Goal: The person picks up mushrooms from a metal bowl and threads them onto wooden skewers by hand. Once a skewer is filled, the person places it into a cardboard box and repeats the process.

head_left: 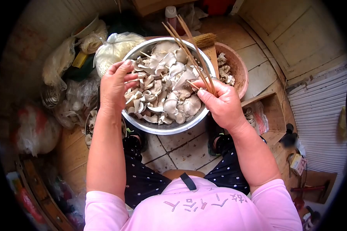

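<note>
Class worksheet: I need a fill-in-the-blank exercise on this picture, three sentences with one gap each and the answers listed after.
1. The right hand grips a bundle of long, thin wooden ____.
2. The left hand is over the metal bowl, which is heaped with pale ____.
3. The person's shirt is ____ in colour.

Missing words: skewers; mushrooms; pink.

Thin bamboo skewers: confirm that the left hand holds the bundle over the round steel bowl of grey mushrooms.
Not quite. The head view shows the right hand holding the bundle of thin bamboo skewers over the round steel bowl of grey mushrooms; the left hand only touches the mushrooms.
</note>
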The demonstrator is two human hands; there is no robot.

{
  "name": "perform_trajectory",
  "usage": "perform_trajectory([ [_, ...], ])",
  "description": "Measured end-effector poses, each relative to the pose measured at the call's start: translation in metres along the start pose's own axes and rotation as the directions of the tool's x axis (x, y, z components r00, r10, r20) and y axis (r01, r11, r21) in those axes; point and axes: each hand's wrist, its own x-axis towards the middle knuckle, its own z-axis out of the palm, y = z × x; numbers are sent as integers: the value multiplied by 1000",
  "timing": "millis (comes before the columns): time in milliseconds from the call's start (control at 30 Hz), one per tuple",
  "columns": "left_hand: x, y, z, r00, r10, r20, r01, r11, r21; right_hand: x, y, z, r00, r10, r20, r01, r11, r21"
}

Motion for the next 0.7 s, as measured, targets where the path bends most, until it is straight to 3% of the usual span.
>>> perform_trajectory([
  [67,10,-3,-11,996,51,-80,-37,985,167,0,-3,-2,1000,28,1,-28,1000,9],
  [100,15,-7,-16,995,51,-80,-37,985,168,0,-4,-2,999,32,3,-32,999,-5],
  [167,24,-17,-25,996,88,-20,-72,906,417,0,-4,-1,999,36,5,-36,999,-19],
  [200,30,-25,-28,996,87,-20,-70,906,417,0,-5,0,1000,29,11,-29,999,-24],
  [267,37,-32,-28,989,143,42,-126,653,747,0,-4,4,1000,23,17,-22,999,-30],
  [333,39,-38,-28,990,137,38,-113,592,798,1,-1,6,997,-76,-8,75,996,-41],
  [433,37,-45,-23,986,156,52,-93,275,957,1,-3,5,1000,-20,14,21,999,-37],
  [467,37,-47,-23,986,156,53,-95,276,957,0,-3,5,1000,-20,12,21,999,-38],
  [533,38,-53,-19,970,233,62,-97,141,985,0,-4,6,999,-38,27,39,998,-53],
  [600,39,-51,-18,968,245,50,-86,136,987,0,-4,5,999,-24,29,26,998,-64],
  [700,41,-35,-24,971,230,62,-137,328,935,-1,-6,5,999,-12,31,15,997,-81],
])
